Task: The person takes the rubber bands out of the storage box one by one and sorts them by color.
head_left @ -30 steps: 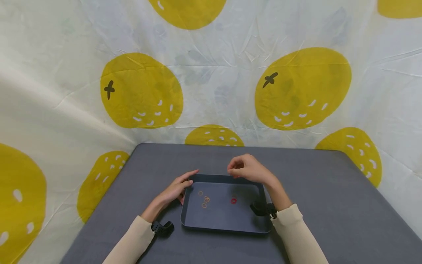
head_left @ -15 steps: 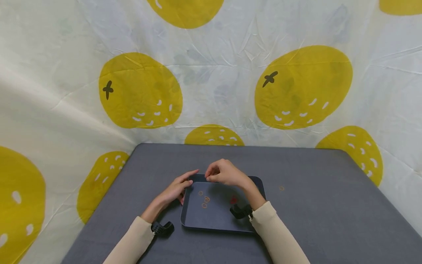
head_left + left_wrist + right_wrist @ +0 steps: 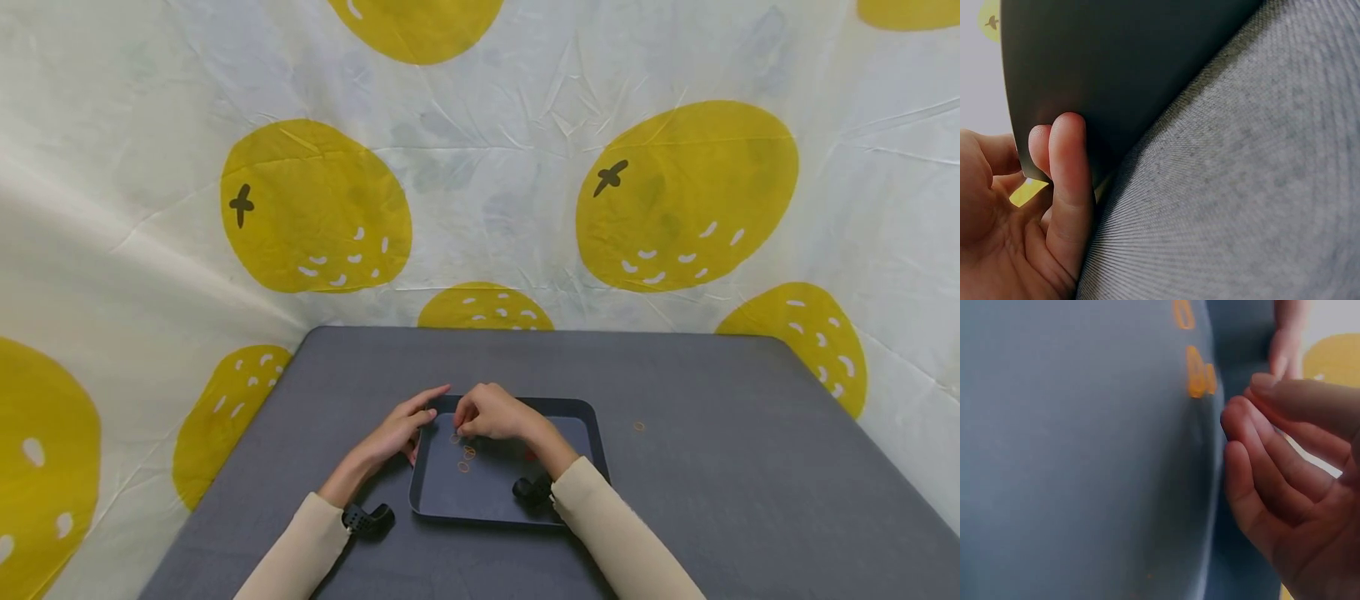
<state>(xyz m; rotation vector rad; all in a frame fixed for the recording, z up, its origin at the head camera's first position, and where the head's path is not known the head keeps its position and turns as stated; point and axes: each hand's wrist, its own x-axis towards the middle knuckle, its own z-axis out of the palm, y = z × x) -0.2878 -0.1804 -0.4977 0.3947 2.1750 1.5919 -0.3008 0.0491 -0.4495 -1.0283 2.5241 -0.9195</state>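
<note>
A shallow dark grey tray lies on the table. My left hand grips its left wall at the far corner, thumb over the rim; in the left wrist view, fingers press the outside of the wall. Inside the tray, my right hand reaches to the far left, fingertips bunched at an orange rubber band. Whether they pinch it is hidden. More orange rubber bands lie just nearer. Red rubber bands are mostly covered by the right forearm.
One orange rubber band lies on the grey tabletop right of the tray. A white curtain with yellow fruit print hangs behind the table. Each wrist wears a black camera; the right one hangs over the tray.
My right hand has moved left from the tray's far right side and down to the far-left band. An orange band now shows on the table at right. The left hand stays put.
</note>
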